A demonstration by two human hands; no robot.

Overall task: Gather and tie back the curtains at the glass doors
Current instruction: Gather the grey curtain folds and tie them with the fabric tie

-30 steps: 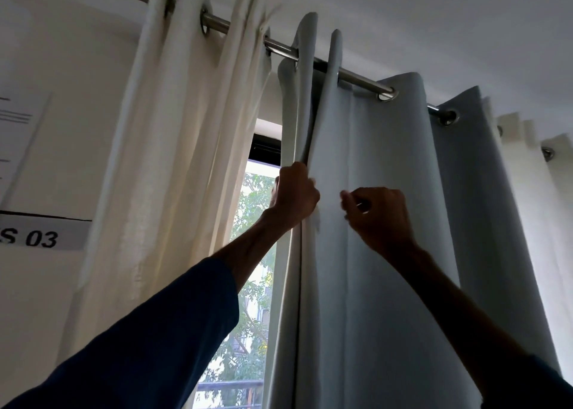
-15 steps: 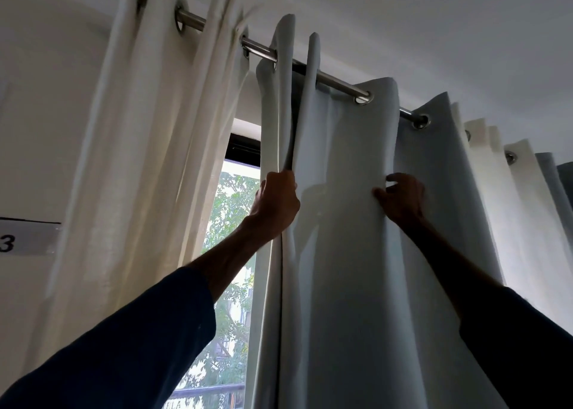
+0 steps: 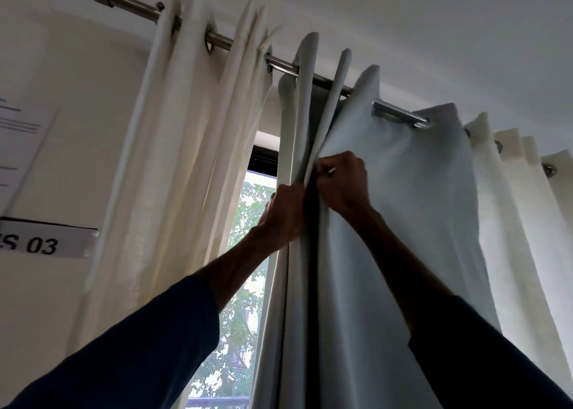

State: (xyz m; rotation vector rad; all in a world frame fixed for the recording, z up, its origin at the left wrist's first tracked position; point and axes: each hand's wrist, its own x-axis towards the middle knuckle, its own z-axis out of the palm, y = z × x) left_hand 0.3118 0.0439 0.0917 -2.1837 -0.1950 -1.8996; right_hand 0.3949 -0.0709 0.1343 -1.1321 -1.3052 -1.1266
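Note:
A pale grey-blue curtain [image 3: 412,210] hangs by metal eyelets from a steel rod [image 3: 393,113] above the glass door [image 3: 248,253]. My left hand [image 3: 283,215] grips the curtain's gathered left folds. My right hand [image 3: 341,185] is just beside it, a little higher, pinching a further fold of the same curtain against that bundle. A cream curtain [image 3: 176,167] hangs bunched at the left end of the rod. More cream fabric [image 3: 524,222] hangs at the right.
A white wall at the left carries a label reading "03" [image 3: 43,241] and a paper sheet [image 3: 18,129] above it. Trees show through the narrow strip of glass between the curtains. The ceiling is close above the rod.
My right hand has come left with a fold of the grey-blue curtain and now meets my left hand. The fabric has bunched tighter, baring more rod. The view has shifted.

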